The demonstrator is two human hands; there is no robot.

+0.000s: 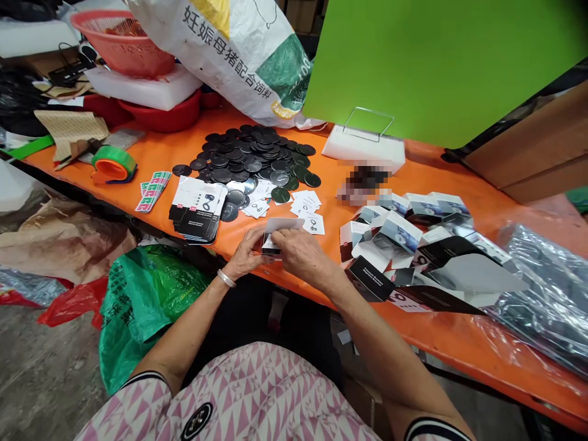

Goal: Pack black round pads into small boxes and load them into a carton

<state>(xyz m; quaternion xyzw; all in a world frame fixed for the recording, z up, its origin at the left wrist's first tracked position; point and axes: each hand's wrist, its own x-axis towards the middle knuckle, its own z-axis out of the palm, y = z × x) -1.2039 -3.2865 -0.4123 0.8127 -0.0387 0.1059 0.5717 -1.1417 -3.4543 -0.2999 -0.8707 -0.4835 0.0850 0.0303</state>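
At the table's near edge, my left hand (248, 252) is closed around the left side of a small black-and-white cardboard box (272, 243), whose white flap stands up. My right hand (303, 252) is at the box's opening with its fingers bent together; whatever they pinch is hidden. Just beyond lie small printed cards (312, 223) and a large heap of black discs (252, 156). Left of my hands is a stack of flat printed cartons (195, 211). Several folded-up boxes (399, 229) are piled to the right.
Orange tape rolls (113, 165) and stickers (154, 190) lie at left on the orange table (156, 147). Behind are a pink basket (124, 46), a white printed sack (239, 55) and a foam block (365, 147). Plastic-wrapped sheets (546, 294) cover the right end.
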